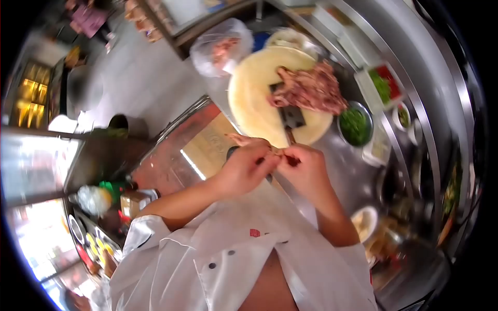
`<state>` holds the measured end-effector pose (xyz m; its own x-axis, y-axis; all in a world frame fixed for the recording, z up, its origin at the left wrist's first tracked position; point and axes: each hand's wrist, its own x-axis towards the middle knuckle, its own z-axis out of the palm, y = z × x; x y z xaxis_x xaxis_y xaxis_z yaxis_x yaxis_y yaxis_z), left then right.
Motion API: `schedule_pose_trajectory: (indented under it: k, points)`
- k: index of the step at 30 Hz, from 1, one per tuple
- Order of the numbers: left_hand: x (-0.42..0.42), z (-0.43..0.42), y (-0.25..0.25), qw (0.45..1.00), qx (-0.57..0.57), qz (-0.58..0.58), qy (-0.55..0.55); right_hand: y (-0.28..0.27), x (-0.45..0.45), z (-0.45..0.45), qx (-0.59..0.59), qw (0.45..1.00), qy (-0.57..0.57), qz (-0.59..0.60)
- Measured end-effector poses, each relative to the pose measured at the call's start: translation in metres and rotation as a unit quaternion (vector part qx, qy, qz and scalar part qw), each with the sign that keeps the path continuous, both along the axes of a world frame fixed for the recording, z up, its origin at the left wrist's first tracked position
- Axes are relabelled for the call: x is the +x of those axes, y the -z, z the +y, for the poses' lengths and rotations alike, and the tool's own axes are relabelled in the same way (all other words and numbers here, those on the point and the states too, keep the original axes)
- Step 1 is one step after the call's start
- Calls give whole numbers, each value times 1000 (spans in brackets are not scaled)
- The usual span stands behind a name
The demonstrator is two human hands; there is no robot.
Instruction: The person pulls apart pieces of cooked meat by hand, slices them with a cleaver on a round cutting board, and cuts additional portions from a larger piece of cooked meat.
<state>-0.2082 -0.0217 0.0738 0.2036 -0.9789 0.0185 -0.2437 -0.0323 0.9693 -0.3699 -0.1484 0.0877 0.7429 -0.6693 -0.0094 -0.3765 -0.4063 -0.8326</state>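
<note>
My left hand (250,167) is closed on a piece of meat (239,138), whose pinkish end sticks out beyond the fingers. My right hand (303,167) meets it in front of my chest, its fingers pinching the same piece; most of the meat is hidden in the grip. Just ahead is a round pale cutting board (251,98) with a pile of reddish meat (316,88) on it. A cleaver (293,117) lies flat there, its blade partly under the pile and its handle pointing towards me.
Right of the board stand a metal bowl of chopped greens (355,125) and a white tray with green and red ingredients (381,87). A clear plastic bag (220,46) with meat sits behind the board. A cardboard box (207,145) is below left. A person (89,22) stands far off.
</note>
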Motion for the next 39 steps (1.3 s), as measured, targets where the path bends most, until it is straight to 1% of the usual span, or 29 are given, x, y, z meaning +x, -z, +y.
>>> schedule_pose_trajectory:
  k: [3, 4, 7, 8, 10, 13, 16, 17, 19, 23, 26, 29, 31, 34, 35, 37, 39]
  points:
    - [3, -20, -1, 997, 17, 30, 66, 0, -12, -8, 74, 996, 47, -32]
    - [2, -26, -6, 993, 18, 83, 80, 0, -13, -12, 98, 992, 59, -47]
    - [12, -47, -2, 975, 138, 149, 87, 4, -11, -26, 86, 992, 75, -53]
    - [15, -54, 0, 971, 143, 168, 91, 1, -12, -31, 100, 989, 83, -68]
    - [25, -69, 0, 968, 158, 167, 102, -3, -11, -37, 128, 982, 95, -99]
    - [44, -92, 11, 961, 156, 199, 112, 6, -4, -49, 77, 985, 86, -131]
    - [57, -113, 13, 953, 151, 237, 113, -12, 18, -57, 37, 990, 117, -64]
    - [62, -119, 13, 950, 150, 248, 112, -9, 24, -60, 25, 991, 116, -61]
    - [79, -130, 20, 949, 139, 250, 133, -1, 37, -66, -2, 992, 114, -55]
    - [106, -147, 36, 950, 121, 238, 162, 1, 63, -74, -25, 987, 151, -39]
    - [120, -162, 28, 949, 192, 192, 160, -2, 80, -78, -35, 985, 168, -2]
    - [126, -168, 32, 945, 174, 226, 162, -3, 90, -81, -33, 984, 173, 8]
    - [129, -170, 30, 950, 172, 206, 162, -1, 93, -84, -35, 983, 179, 1]
    - [131, -176, 22, 952, 187, 180, 160, 2, 96, -88, -39, 984, 173, 25]
    - [131, -175, 19, 952, 197, 171, 158, 6, 98, -88, -43, 983, 177, 12]
    - [133, -172, 25, 949, 185, 204, 150, 14, 102, -90, -57, 981, 184, -17]
    - [135, -171, 25, 948, 174, 221, 152, 12, 103, -92, -37, 981, 189, -26]
